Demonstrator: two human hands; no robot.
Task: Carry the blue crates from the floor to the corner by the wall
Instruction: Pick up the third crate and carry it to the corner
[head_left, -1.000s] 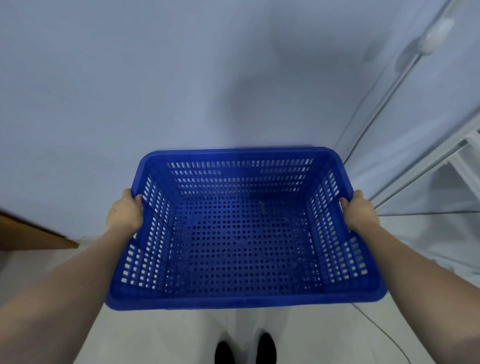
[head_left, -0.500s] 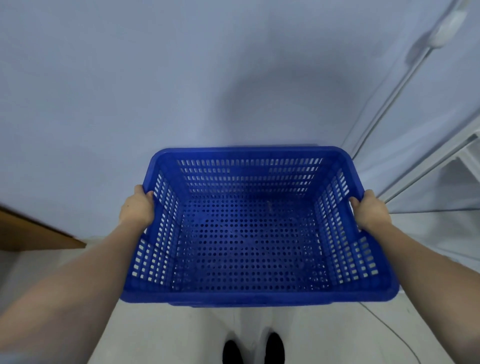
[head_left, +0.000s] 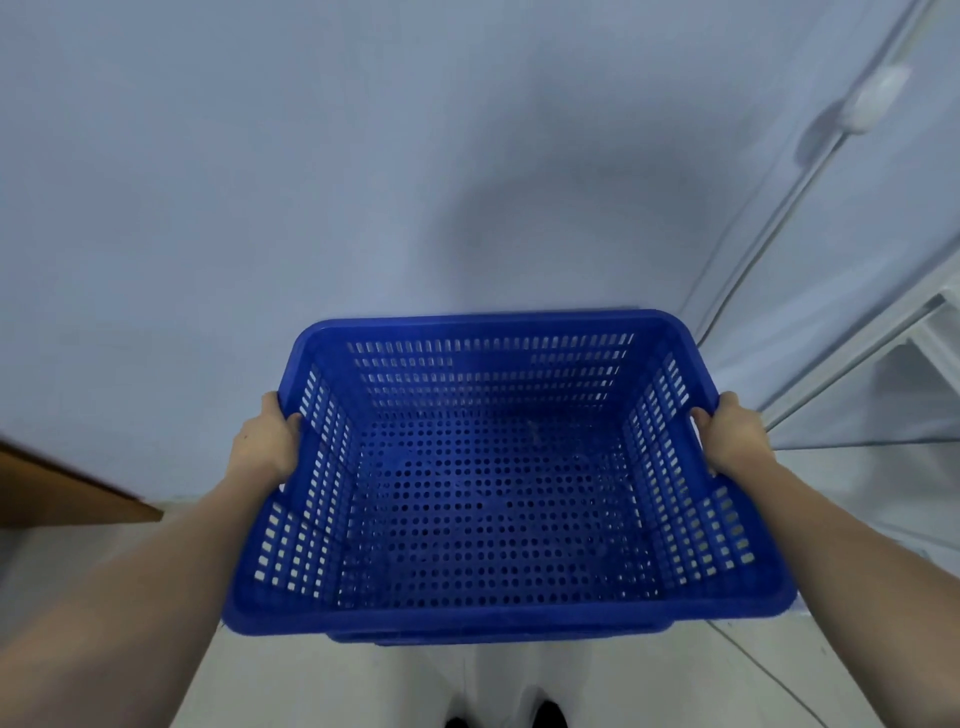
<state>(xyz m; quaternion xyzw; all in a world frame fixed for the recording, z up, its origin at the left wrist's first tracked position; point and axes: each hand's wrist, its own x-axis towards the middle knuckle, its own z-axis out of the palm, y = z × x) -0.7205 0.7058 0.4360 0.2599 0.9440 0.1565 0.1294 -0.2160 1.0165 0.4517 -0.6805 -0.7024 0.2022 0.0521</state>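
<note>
One blue crate is off the floor and carried in both hands, held out in front of the person and roughly level, open side up. Left hand grips the crate's left rim, fingers curled over the edge and thumb on the inside; right hand grips the right rim the same way. The crate is empty; its perforated bottom shows nothing inside. Landmark: the wall straight ahead. The crate's far rim is near this wall but apart from it, above the strip of floor at the wall's foot. To the right of the crate the wall meets a second surface, with a white conduit running down the join and a white frame beyond it; I judge that join to be the target corner. A brown panel edge sits low against the wall, left of the crate. The person's shoe tips show below the crate's near rim. Status, as judged: pick-up done, carry near its end, set-down not yet done. No other crates are visible, either at the corner or on the floor, so how many are placed or left cannot be told. Remaining for this crate: close the gap to the corner, lower to the floor, release both hands.
</note>
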